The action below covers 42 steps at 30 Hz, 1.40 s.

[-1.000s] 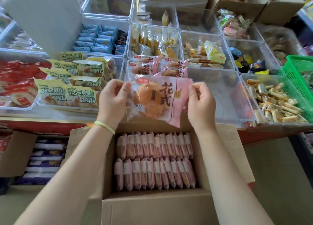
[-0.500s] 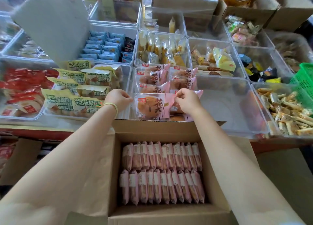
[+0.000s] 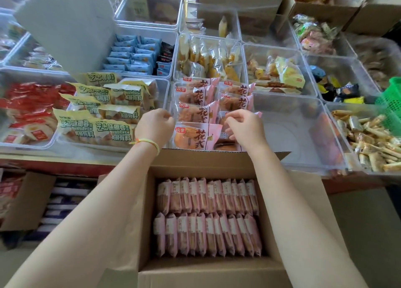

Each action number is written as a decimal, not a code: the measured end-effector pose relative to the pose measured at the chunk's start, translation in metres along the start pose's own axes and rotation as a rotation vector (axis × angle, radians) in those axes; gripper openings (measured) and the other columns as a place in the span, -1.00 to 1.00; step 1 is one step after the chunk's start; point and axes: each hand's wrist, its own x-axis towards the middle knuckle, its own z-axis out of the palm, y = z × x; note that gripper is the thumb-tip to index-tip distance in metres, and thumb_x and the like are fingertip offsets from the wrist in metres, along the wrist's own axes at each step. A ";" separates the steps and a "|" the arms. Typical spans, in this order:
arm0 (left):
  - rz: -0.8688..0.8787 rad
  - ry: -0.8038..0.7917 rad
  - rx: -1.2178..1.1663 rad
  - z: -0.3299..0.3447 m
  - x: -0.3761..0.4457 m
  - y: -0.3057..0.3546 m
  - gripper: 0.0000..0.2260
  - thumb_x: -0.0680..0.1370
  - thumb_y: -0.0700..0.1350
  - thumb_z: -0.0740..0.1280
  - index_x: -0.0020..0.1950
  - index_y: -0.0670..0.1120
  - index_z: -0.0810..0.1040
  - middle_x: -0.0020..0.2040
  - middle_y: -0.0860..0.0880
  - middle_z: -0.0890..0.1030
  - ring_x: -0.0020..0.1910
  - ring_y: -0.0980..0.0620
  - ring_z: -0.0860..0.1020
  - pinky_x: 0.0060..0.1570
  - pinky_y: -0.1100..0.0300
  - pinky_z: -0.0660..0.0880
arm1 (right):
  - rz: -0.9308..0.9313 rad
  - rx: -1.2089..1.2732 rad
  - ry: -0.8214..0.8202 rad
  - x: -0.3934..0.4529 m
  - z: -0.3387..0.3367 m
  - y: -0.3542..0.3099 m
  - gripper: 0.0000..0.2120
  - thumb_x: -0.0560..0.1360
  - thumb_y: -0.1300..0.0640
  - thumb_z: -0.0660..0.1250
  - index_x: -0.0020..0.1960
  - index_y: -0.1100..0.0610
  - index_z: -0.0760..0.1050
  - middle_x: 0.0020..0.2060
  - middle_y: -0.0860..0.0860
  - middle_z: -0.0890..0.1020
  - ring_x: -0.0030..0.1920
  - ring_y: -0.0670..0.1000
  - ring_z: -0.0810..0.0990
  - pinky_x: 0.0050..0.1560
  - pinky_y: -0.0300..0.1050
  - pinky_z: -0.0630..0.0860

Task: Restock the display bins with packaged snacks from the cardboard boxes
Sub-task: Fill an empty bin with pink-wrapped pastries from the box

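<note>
Reading 桃李 and 花式, pink bread packs in clear bin, hands apart, right hand pinching a pack, left hand loosely curled, empty.

Both forearms reach forward over the open cardboard box — the left hand beyond its far left corner, fingers loosely curled, empty; the right hand beyond its far edge — fingertips pinching a pink packet.

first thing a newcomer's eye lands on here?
Probably the two hands, left hand and right hand, over the clear bin of pink snack packs at centre. Then the open cardboard box below, holding two rows of the same packs on edge.
</note>
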 end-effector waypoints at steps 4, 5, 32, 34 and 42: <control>0.199 -0.015 -0.341 0.003 -0.062 0.023 -0.85 0.55 -0.12 0.33 -0.05 -0.07 0.70 -0.21 0.04 0.67 -0.28 0.17 0.55 -0.22 0.24 0.46 | -0.051 0.313 -0.239 -0.065 -0.022 -0.017 -0.80 0.64 0.16 0.23 -0.03 0.21 0.60 -0.21 0.12 0.70 -0.23 0.16 0.69 -0.27 -0.03 0.62; 0.240 -0.016 -0.415 0.007 -0.079 0.024 -0.87 0.54 -0.13 0.34 -0.08 -0.05 0.70 -0.22 0.07 0.67 -0.28 0.19 0.55 -0.22 0.25 0.48 | -0.031 0.342 -0.352 -0.080 -0.025 -0.013 -0.77 0.65 0.15 0.22 -0.03 0.24 0.60 -0.21 0.15 0.70 -0.22 0.21 0.68 -0.25 0.02 0.61; 0.594 -0.714 0.447 0.174 -0.258 -0.049 -0.26 0.29 0.60 0.15 0.11 0.04 0.58 -0.01 0.06 0.60 -0.03 -0.01 0.59 -0.10 0.13 0.52 | 0.548 -0.702 -0.410 -0.151 0.080 0.262 -0.26 0.55 0.28 0.27 0.57 -0.07 -0.02 0.45 0.25 0.12 0.29 0.27 0.42 0.19 0.14 0.52; 0.536 -0.711 0.455 0.173 -0.258 -0.046 -0.29 0.29 0.59 0.18 0.04 0.03 0.58 -0.06 0.05 0.61 -0.06 -0.02 0.59 -0.15 0.15 0.48 | 0.553 -0.722 -0.319 -0.150 0.083 0.267 -0.31 0.56 0.28 0.27 0.55 0.07 -0.01 0.39 0.26 0.21 0.22 0.27 0.48 0.11 0.11 0.53; 0.523 -0.595 0.455 0.175 -0.265 -0.053 -0.35 0.30 0.60 0.17 -0.27 -0.02 0.40 -0.36 0.07 0.47 -0.33 -0.01 0.50 -0.35 0.17 0.34 | 0.655 -0.753 -0.235 -0.147 0.092 0.283 -0.64 0.69 0.08 0.07 0.46 0.10 0.30 0.33 0.12 0.51 0.30 0.19 0.52 0.16 0.05 0.49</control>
